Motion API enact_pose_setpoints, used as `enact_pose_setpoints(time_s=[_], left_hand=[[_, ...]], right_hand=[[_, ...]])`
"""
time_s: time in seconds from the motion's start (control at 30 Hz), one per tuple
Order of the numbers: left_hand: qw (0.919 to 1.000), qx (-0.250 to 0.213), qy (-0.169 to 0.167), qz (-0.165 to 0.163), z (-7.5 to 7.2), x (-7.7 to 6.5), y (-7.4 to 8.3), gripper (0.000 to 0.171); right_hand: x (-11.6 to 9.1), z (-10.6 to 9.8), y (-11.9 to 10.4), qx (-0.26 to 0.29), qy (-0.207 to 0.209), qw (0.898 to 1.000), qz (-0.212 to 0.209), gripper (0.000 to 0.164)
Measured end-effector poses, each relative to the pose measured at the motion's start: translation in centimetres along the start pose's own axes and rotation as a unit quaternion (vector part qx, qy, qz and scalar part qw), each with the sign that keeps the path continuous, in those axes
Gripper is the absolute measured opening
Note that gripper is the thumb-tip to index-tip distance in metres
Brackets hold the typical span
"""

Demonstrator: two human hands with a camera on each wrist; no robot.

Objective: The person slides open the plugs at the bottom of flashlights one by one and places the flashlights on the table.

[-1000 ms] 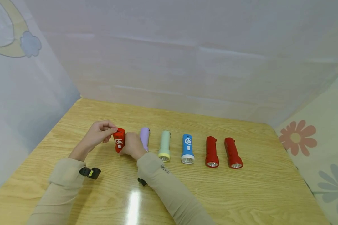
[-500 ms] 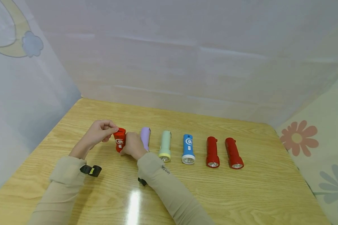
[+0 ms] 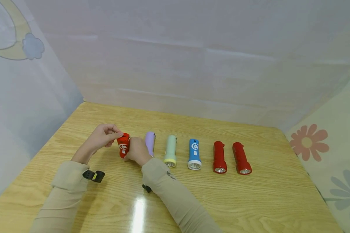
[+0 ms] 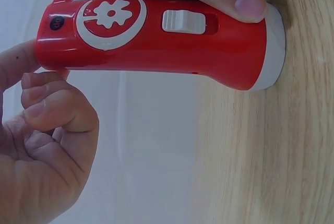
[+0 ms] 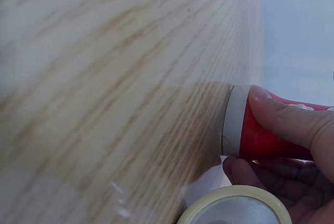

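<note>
On the wooden table point(image 3: 250, 200), right fingers point(image 5: 287, 122) grip an upright red flashlight point(image 4: 151, 51) while left fingers point(image 4: 68, 106) pinch its top.

I take this for a screened-off recording nook; whether a home, office or lab lies around it, I can't tell. Straight ahead of me, a pale backdrop point(image 3: 175, 71), lined with fold creases, rises behind the wood-grain desk point(image 3: 250, 204). To my left, a printed crescent moon point(image 3: 21, 26) and blue cloud point(image 3: 33, 46) decorate a whitish panel; to my right, a coral flower point(image 3: 308, 142) and a grey one point(image 3: 347, 180) bring a nursery look. A bright light streak point(image 3: 138, 213) shines off the glossy desktop. The spaced row of flashlights point(image 3: 194, 150) and the wrist-worn device point(image 3: 97, 176) suggest a staged setup to me.
</note>
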State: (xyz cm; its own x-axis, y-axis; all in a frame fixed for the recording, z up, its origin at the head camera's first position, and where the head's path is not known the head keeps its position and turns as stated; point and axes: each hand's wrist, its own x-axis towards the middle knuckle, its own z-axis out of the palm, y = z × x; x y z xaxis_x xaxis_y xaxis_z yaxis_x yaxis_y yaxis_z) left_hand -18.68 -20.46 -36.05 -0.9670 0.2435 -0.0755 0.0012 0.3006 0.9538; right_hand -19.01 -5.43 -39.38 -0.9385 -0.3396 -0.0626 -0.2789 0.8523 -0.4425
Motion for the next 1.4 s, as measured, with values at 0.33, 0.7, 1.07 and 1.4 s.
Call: enact_pose_setpoints(time_s=[0.33, 0.7, 1.07, 1.4], left_hand=[[0.9999, 0.009, -0.005, 0.004, 0.1, 0.0, 0.5, 0.016], [0.9998, 0.017, -0.003, 0.007, 0.3, 0.2, 0.6, 0.017], [0.9990, 0.044, -0.002, -0.006, 0.2, 0.1, 0.7, 0.018], [0.9978, 0.066, -0.002, -0.006, 0.2, 0.2, 1.1, 0.022]], right_hand=[[-0.1, -0.2, 0.1, -0.001, 0.001, 1.000, -0.008, 0.051], [0.0, 0.0, 0.1, -0.008, 0.009, 1.000, -0.012, 0.051], [-0.2, -0.2, -0.1, -0.037, 0.016, 0.999, -0.028, 0.050], [-0.2, 0.0, -0.1, -0.042, 0.020, 0.998, -0.038, 0.051]])
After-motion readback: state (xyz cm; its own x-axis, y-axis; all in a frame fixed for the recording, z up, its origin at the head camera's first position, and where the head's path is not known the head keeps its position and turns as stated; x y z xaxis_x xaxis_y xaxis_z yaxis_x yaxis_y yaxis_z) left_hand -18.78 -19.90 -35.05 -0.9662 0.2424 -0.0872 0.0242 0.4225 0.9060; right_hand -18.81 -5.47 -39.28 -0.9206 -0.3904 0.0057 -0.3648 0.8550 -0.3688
